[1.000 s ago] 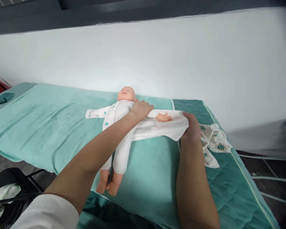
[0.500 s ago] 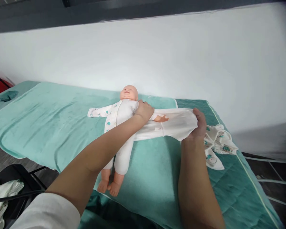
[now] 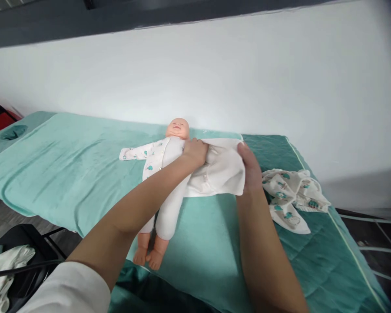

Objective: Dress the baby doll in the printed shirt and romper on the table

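Observation:
A baby doll point(image 3: 176, 167) lies on its back, head toward the wall, in a white bodysuit and leggings with bare feet. A printed white baby jacket point(image 3: 228, 174) covers its arm on the picture's left; its other half is spread to the right, pale inner side up. My left hand point(image 3: 196, 152) is closed at the doll's other arm, by the shoulder; the jacket cloth now hides that arm's forearm and hand. My right hand point(image 3: 250, 167) grips the jacket's outer edge, fingers partly behind the cloth.
A crumpled printed baby garment point(image 3: 295, 200) lies on the dark green quilted pad point(image 3: 326, 261) at right. Light green cloth point(image 3: 68, 161) covers the bed, against a white wall point(image 3: 195, 78). At lower left, a black chair point(image 3: 35, 243) holds pale cloth point(image 3: 13, 269).
My right hand has moved left and slightly up with the jacket's edge, folding the cloth over the doll's forearm and hand. My left hand has stayed nearly in place.

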Available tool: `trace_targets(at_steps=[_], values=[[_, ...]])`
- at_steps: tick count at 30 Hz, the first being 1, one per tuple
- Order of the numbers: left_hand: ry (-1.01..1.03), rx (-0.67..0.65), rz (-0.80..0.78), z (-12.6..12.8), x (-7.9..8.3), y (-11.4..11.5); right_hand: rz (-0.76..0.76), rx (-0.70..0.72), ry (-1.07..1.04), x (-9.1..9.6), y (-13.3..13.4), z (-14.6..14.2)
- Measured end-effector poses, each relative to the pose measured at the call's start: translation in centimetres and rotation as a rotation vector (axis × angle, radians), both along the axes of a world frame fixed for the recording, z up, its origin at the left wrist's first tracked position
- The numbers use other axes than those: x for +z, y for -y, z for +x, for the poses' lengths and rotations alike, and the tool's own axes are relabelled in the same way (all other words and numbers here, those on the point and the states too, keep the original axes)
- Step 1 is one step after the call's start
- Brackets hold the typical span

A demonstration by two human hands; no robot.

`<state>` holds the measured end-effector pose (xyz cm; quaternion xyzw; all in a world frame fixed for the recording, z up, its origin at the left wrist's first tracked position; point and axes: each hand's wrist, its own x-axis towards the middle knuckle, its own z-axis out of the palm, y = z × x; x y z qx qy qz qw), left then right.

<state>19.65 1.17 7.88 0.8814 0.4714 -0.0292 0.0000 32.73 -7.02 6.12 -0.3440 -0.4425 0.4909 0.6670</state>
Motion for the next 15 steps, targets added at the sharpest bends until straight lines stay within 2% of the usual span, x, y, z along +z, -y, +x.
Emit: trace_targets(at_steps=[3, 6, 10, 12, 15], values=[[0.117, -0.028, -0.101, -1.8, 1.2, -0.7, -0.071, 0.100, -0.021, 0.3, 0.5, -1.5], [0.274, -0.046, -0.177, -4.6, 2.3, -1.2, -0.071, 0.258, 0.054, 0.3, 0.9, -3.2], [0.704, 0.008, -0.243, -8.2, 3.2, -0.9, -0.056, 0.393, 0.186, -0.5, 1.3, -5.6], [0.865, 0.018, -0.348, -9.4, 3.5, -0.5, -0.047, 0.424, 0.221, -0.9, 1.5, -6.5], [0.892, 0.002, -0.528, -10.2, 3.8, 0.0, -0.049, 0.480, 0.249, -1.1, 1.7, -7.0]])
